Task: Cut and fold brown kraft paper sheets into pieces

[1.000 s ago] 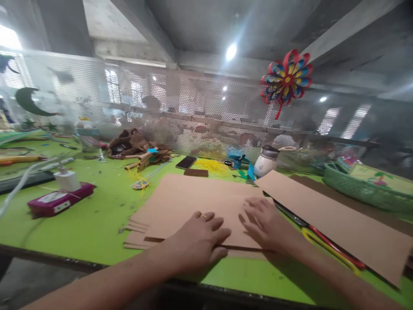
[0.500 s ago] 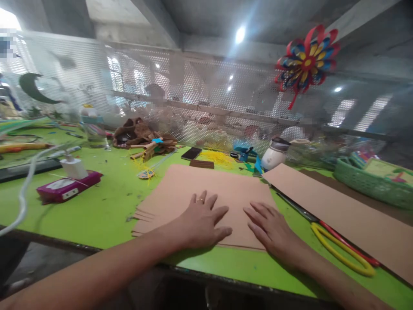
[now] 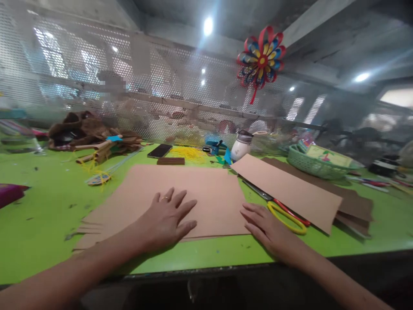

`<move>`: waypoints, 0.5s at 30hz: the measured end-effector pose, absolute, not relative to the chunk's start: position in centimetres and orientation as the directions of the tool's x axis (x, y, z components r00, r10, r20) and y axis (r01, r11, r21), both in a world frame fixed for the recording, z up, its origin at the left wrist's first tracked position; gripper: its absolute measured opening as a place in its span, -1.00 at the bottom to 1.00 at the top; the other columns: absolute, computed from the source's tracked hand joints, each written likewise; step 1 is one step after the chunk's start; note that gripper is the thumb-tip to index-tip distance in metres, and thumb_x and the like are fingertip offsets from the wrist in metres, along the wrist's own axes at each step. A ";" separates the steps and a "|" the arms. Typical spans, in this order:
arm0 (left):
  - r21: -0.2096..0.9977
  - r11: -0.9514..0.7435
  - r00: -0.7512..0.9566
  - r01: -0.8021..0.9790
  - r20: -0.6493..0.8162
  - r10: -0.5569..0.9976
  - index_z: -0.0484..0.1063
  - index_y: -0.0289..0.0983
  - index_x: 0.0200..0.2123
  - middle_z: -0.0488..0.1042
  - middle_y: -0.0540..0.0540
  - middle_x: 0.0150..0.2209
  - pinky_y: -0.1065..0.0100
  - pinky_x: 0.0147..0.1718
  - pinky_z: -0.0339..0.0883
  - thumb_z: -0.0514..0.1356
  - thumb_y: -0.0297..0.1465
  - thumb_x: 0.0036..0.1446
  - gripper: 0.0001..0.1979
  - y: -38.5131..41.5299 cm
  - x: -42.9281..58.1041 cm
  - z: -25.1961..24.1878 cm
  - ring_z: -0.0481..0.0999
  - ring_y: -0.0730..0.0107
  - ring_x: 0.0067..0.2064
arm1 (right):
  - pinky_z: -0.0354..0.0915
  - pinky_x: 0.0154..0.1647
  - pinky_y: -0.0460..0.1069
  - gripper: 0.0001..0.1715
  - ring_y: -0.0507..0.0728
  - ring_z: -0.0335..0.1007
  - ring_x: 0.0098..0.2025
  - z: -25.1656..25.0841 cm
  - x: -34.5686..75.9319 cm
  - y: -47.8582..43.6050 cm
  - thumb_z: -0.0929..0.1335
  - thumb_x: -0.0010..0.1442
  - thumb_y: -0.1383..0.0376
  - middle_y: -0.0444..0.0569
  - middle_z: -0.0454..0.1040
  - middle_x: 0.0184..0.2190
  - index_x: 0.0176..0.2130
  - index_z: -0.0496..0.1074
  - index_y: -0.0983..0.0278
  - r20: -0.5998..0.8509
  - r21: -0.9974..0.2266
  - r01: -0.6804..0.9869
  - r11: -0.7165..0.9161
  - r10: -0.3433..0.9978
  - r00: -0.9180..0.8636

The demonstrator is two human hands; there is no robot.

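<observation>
A large tan sheet of paper point(image 3: 206, 193) lies flat in front of me, with cut strips along its lower left edge. My left hand point(image 3: 167, 219) rests on it, fingers spread, a ring on one finger. My right hand point(image 3: 266, 228) is at the sheet's right edge with fingers stretched out and holding nothing. Just beyond that hand lie scissors point(image 3: 287, 217) with one yellow and one red handle, partly beneath a second tan sheet point(image 3: 290, 189). Brown sheets point(image 3: 355, 206) lie under that second sheet.
A phone point(image 3: 159, 150), a brown corrugated strip point(image 3: 171, 161), yellow shreds point(image 3: 189, 153) and a white jar point(image 3: 241, 146) stand along the back. A brown bundle point(image 3: 80, 129) is at back left, a green basket point(image 3: 318, 165) at right. A paper flower point(image 3: 262, 60) hangs above.
My view has turned to the right, so the table's things appear farther left. My right hand has shifted outward to the sheet's right edge; my left hand stays spread on the paper.
</observation>
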State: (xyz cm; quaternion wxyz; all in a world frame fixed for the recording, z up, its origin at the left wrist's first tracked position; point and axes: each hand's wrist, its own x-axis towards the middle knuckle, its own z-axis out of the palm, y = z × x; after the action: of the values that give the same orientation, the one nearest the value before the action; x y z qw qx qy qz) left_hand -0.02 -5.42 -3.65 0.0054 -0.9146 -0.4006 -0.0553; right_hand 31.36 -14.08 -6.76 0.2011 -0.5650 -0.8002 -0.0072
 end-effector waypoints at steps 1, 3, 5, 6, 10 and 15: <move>0.039 -0.680 0.673 0.732 0.114 0.731 0.22 -0.04 0.26 0.14 -0.26 0.32 -0.34 0.08 -0.01 -0.10 0.03 0.26 -0.41 -5.3 -0.1 -3.8 0.06 -0.40 0.29 | 0.21 0.22 0.23 -0.57 0.26 0.26 0.21 -6.9 32.0 -14.7 0.20 0.35 0.16 0.14 0.37 0.16 0.09 0.43 0.25 0.352 -0.224 0.910 0.350 0.899 -0.259; 0.046 -0.682 0.672 0.730 0.131 0.728 0.22 -0.03 0.26 0.13 -0.25 0.32 -0.33 0.08 -0.01 -0.10 0.03 0.26 -0.41 -5.0 -0.2 -4.0 0.06 -0.39 0.29 | 0.28 0.17 0.22 -0.62 0.26 0.32 0.16 -7.0 33.1 -15.5 0.23 0.33 0.16 0.13 0.43 0.10 0.01 0.47 0.23 0.385 -0.247 0.912 0.326 0.897 -0.217; 0.042 -0.685 0.675 0.727 0.139 0.725 0.21 -0.03 0.26 0.13 -0.25 0.32 -0.34 0.08 -0.02 -0.11 0.02 0.26 -0.42 -4.9 -0.2 -4.2 0.06 -0.39 0.29 | 0.32 0.13 0.21 -0.66 0.26 0.38 0.11 -6.5 34.0 -15.5 0.25 0.31 0.17 0.11 0.48 0.04 -0.06 0.51 0.22 0.400 -0.273 0.913 0.303 0.899 -0.179; 0.039 -0.686 0.676 0.726 0.138 0.724 0.21 -0.03 0.26 0.13 -0.25 0.32 -0.33 0.08 -0.01 -0.11 0.02 0.26 -0.42 -4.8 -0.1 -4.2 0.06 -0.39 0.29 | 0.33 0.11 0.20 -0.67 0.26 0.40 0.08 -6.1 34.3 -15.2 0.25 0.31 0.18 0.11 0.50 0.01 -0.09 0.52 0.23 0.410 -0.284 0.911 0.299 0.897 -0.166; 0.014 -0.690 0.684 0.723 0.119 0.719 0.22 -0.05 0.26 0.16 -0.27 0.31 -0.30 0.05 0.05 -0.09 0.00 0.26 -0.43 -4.8 0.0 -3.8 0.10 -0.40 0.27 | 0.34 0.09 0.16 -0.63 0.22 0.41 0.06 -4.1 34.0 -12.6 0.21 0.32 0.20 0.13 0.52 -0.03 -0.09 0.51 0.28 0.455 -0.286 0.890 0.355 0.868 -0.200; -0.003 -0.689 0.686 0.724 0.105 0.720 0.20 -0.03 0.27 0.15 -0.27 0.31 -0.30 0.04 0.08 -0.10 0.02 0.26 -0.42 -5.0 -0.2 -3.3 0.12 -0.38 0.26 | 0.26 0.18 0.21 -0.57 0.27 0.31 0.16 -4.6 31.3 -9.7 0.28 0.29 0.16 0.15 0.43 0.11 0.07 0.44 0.30 0.369 -0.191 0.882 0.431 0.864 -0.343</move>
State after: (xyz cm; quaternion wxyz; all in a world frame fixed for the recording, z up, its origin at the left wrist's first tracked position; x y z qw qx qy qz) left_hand -0.16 -4.97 -3.27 0.0223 -0.9178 -0.3935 -0.0477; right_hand 31.33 -9.69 -4.59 0.2116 -0.5328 -0.8191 -0.0213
